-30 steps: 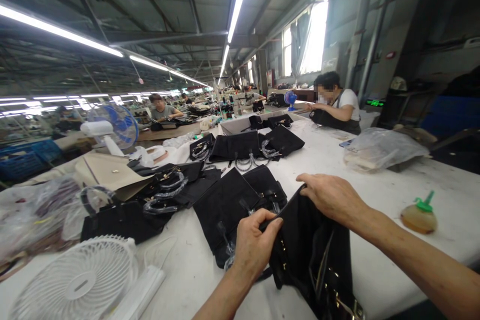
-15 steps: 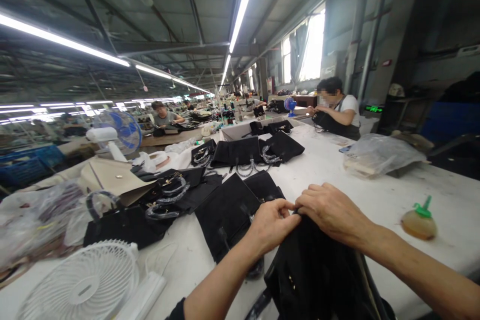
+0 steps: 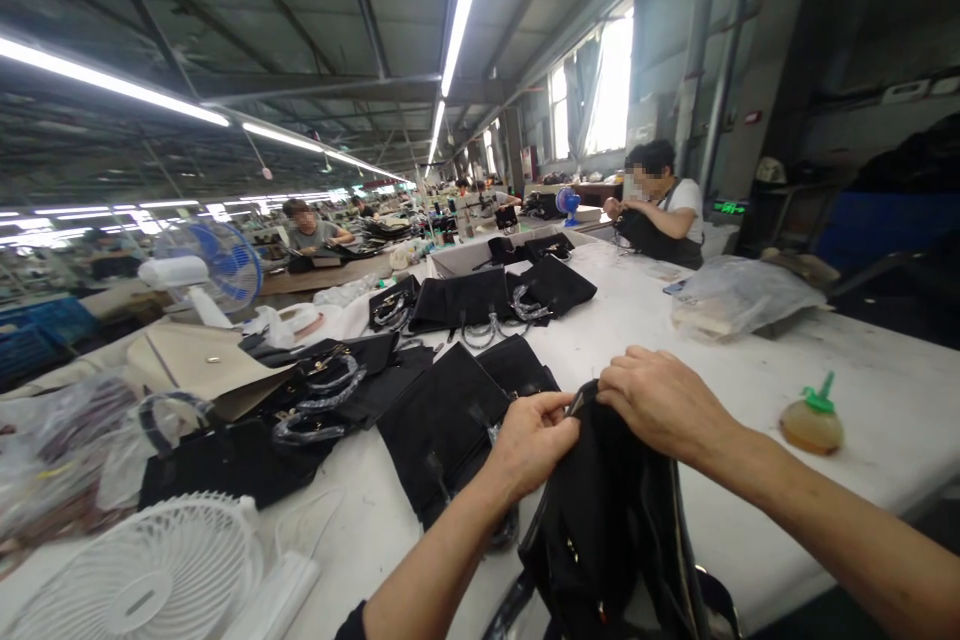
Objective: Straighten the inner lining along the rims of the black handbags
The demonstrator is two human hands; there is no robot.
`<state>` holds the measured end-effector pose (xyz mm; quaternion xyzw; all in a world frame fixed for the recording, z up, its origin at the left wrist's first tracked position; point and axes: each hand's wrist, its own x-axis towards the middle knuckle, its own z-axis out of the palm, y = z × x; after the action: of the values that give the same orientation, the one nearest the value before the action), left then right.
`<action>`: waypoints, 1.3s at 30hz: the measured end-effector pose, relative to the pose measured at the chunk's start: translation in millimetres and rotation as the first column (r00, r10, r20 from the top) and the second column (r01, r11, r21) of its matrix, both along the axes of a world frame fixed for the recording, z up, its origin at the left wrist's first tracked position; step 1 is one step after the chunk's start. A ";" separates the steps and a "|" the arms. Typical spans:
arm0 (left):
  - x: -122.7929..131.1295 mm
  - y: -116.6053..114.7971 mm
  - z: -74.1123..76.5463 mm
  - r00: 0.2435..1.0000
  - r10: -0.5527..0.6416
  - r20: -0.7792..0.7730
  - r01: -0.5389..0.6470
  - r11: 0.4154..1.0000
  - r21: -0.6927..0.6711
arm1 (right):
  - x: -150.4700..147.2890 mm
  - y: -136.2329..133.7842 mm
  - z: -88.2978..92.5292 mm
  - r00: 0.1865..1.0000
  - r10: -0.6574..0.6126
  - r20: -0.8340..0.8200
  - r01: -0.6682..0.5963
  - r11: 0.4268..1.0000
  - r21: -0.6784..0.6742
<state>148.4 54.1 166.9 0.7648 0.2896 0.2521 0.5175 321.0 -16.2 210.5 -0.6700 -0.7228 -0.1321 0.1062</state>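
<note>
A black handbag [image 3: 600,520] with small gold-coloured hardware hangs upright in front of me at the table's near edge. My left hand [image 3: 534,440] pinches its upper edge between thumb and fingers. Close beside it, my right hand [image 3: 660,400] grips the same edge, its fingers folded over the fabric. A zipper or light trim runs down the bag's right side. Just beyond my left hand lies another black bag [image 3: 442,420], flat on the white table [image 3: 750,400]. The lower part of the held bag runs out of view.
More black bags [image 3: 461,298] with plastic-wrapped handles lie further back. A white fan [image 3: 142,580] stands at the near left, a beige bag piece [image 3: 202,360] behind it. On the right are an oil bottle [image 3: 814,415] and a plastic-covered stack [image 3: 742,300]. A co-worker [image 3: 667,205] sits across.
My hands have moved slightly apart along the bag's edge, showing more of it between them. The view has turned a little to the right.
</note>
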 end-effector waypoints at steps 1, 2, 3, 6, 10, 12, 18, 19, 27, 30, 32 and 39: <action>-0.1 0.1 0.8 1.000 0.001 0.001 -0.001 1.000 -0.001 | -1.4 2.0 1.0 1.000 -0.014 0.015 0.014 1.000 0.006; -0.3 0.1 1.9 1.000 0.009 0.000 -0.009 1.000 0.009 | -2.6 3.6 1.8 0.999 -0.027 0.028 0.027 1.000 0.012; -0.5 0.0 3.1 1.000 0.023 0.001 -0.023 0.999 0.031 | -3.6 5.0 2.5 0.998 -0.039 0.039 0.038 0.999 0.018; -1.6 -0.3 6.8 0.999 0.042 0.014 -0.043 0.997 0.062 | -5.1 7.1 3.6 0.997 -0.062 0.047 0.061 0.998 0.023; -2.8 1.8 6.4 0.996 -0.075 0.045 0.081 0.982 -0.168 | -4.0 6.7 4.7 0.997 -0.066 0.028 0.066 0.998 0.001; -3.1 3.8 4.7 0.990 -0.104 0.091 0.123 0.962 -0.245 | -2.4 6.0 5.0 0.998 -0.062 0.009 0.062 0.998 -0.009; -4.4 10.7 2.7 0.982 -0.106 0.157 0.153 0.934 -0.323 | 1.3 5.6 2.9 0.999 -0.050 -0.016 0.050 0.999 -0.015; -4.8 11.6 2.1 0.980 -0.106 0.168 0.158 0.928 -0.337 | 1.5 5.8 2.4 0.999 -0.047 -0.015 0.047 0.999 -0.014; -7.5 14.0 -4.2 0.966 -0.110 0.235 0.203 0.884 -0.422 | -2.9 6.7 2.9 0.998 -0.055 0.007 0.055 0.999 0.000; -8.9 13.1 -3.3 0.964 -0.109 0.244 0.208 0.881 -0.426 | -5.5 5.4 3.2 0.998 -0.069 -0.004 0.069 0.997 0.015; -9.9 13.3 -1.9 0.961 -0.112 0.253 0.212 0.885 -0.414 | -6.7 4.8 2.6 0.993 -0.111 -0.038 0.113 0.993 0.036; 3.4 25.3 2.6 0.977 -0.085 0.197 0.145 0.937 -0.318 | -8.7 8.2 -1.0 0.999 -0.002 -0.037 0.003 0.999 0.041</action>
<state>151.9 79.4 169.5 0.6569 0.2343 0.2373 0.6762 312.3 -8.0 209.5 -0.6709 -0.7169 -0.1348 0.1330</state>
